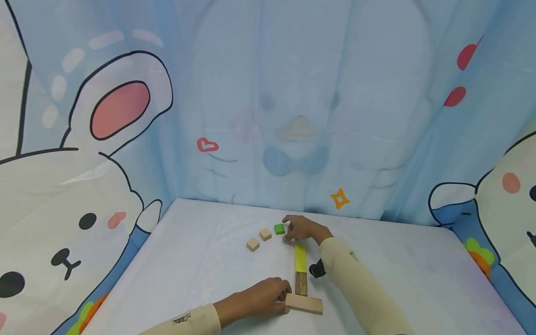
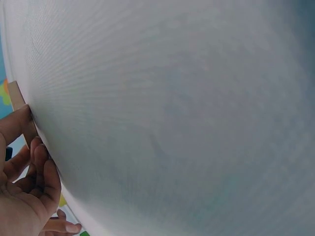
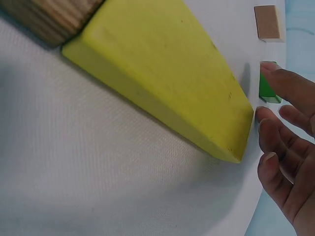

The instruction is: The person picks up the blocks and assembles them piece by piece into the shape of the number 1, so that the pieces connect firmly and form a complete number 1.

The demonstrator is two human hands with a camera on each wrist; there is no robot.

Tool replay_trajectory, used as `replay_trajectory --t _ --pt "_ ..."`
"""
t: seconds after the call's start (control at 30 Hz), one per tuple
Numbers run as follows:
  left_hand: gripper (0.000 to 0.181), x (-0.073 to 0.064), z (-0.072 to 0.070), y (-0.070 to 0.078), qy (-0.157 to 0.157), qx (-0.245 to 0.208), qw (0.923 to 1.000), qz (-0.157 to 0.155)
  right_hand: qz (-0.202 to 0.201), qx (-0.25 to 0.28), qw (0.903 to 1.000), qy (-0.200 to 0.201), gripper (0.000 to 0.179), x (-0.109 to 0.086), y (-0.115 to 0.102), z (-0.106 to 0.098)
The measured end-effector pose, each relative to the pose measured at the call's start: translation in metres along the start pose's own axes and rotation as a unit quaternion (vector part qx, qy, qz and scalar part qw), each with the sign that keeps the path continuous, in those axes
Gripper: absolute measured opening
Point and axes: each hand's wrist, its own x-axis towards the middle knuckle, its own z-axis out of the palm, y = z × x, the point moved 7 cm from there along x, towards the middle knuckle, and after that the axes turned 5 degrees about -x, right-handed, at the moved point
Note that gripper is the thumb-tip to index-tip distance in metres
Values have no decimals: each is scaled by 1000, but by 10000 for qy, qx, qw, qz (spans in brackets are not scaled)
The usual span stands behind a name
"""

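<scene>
Plank [image 1: 304,304], pale and wooden, lay at 3 o'clock from your left hand [image 1: 266,296], with 12 o'clock pointing away from you across the white tabletop [image 1: 188,242]. Your left thumb and fingertips were clamped on the plank's 9 o'clock end; its 3 o'clock end projected free of the grip. From the plank's middle, a brown wood-grain block [image 1: 301,284] extended toward 12 o'clock; contact between the two could not be determined. A yellow block [image 1: 300,258] continued the same line, its near end touching the brown block. A black object [image 1: 317,269] sat just beside the yellow block, at 4 o'clock.

Your right hand [image 1: 303,228] was at 12 o'clock from the yellow block, near its far end, with thumb and index finger apart. The green block [image 1: 279,229] lay at 9 o'clock from that hand, just beside the fingertips; contact could not be confirmed. Farther out, toward 9 o'clock, lay the first beige cube [image 1: 265,234]; the second beige cube [image 1: 253,244] lay beyond it, toward 8 o'clock.
</scene>
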Motion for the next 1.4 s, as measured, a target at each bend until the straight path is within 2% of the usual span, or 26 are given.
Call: replay_trajectory --t 0.23,0.37,0.43,0.53,0.6,0.67,0.77,1.0,1.2,1.4 --pt "32 0 -2 0 -48 -51 10000 27 -56 -63 9999 59 64 1 -5 -2" --pt "32 4 2 -6 -27 -58 9998 209 -122 -106 9998 104 64 1 -8 -1" --pt "31 4 3 -6 -21 -58 9998 180 -133 -133 9997 123 63 2 -9 1" --pt "31 12 10 -16 62 -29 9995 319 -140 -162 9997 145 60 3 -10 2" --pt "32 15 13 -19 24 -13 9997 230 -144 -146 9997 152 58 4 -10 3" --pt "33 22 20 -29 64 50 9993 364 -197 -156 9995 173 55 4 -11 2" --pt "33 21 19 -26 37 41 9995 306 -226 -164 9994 213 49 4 -11 2" --pt "32 10 7 -11 -20 -23 9997 226 -275 -249 9988 319 40 5 -10 4" --pt "31 7 6 -9 35 30 9996 271 -230 -261 9987 378 36 6 -8 5" --pt "32 6 4 -6 -54 37 9999 150 -198 -209 9988 404 35 6 -8 7"
